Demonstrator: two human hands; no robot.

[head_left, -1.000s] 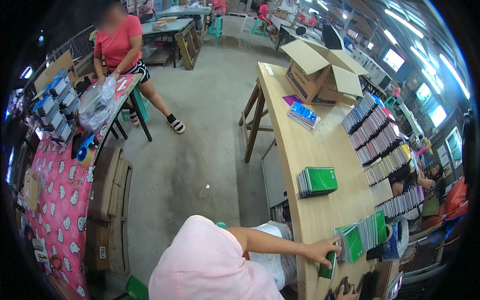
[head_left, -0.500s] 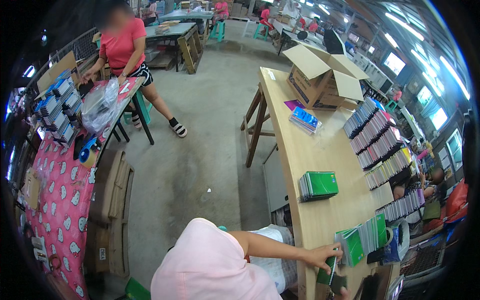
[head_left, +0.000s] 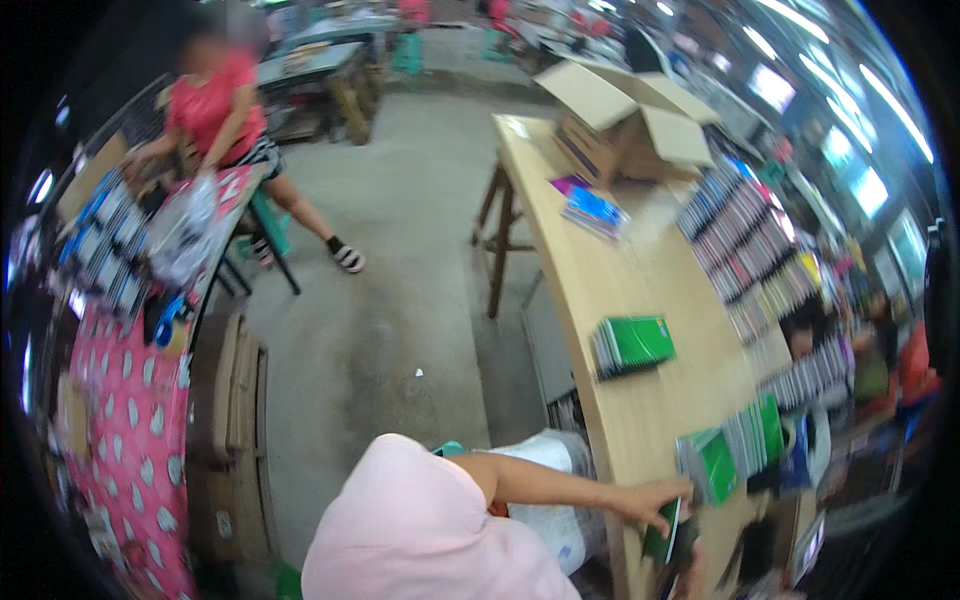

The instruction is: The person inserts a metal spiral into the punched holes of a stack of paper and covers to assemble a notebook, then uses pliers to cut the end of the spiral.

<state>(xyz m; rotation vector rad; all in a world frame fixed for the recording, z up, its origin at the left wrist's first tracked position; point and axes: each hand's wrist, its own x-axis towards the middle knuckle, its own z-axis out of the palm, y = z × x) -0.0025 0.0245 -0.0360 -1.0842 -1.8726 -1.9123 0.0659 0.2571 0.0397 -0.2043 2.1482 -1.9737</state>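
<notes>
My left arm, in a pink sleeve, reaches over the right-hand wooden table. My left hand is closed round the upper end of a green notebook near the table's front. My right hand, blurred and partly cut off by the lower edge, grips the notebook's dark lower side. Just beyond my fingers leans a row of green spiral notebooks, the nearest with its cover facing up. Farther along the table lies a stack of green notebooks.
An open cardboard box and a blue pack occupy the table's far end. Rows of notebooks line its right side. Leftward, a person in a pink shirt stands at a pink-covered table bearing stacked notebooks and plastic. Flattened cardboard leans below.
The view has shifted and blurred slightly. The notebook in my left hand is tilted more upright, and more of my right hand shows beside it. The person's hand is now on the plastic bag.
</notes>
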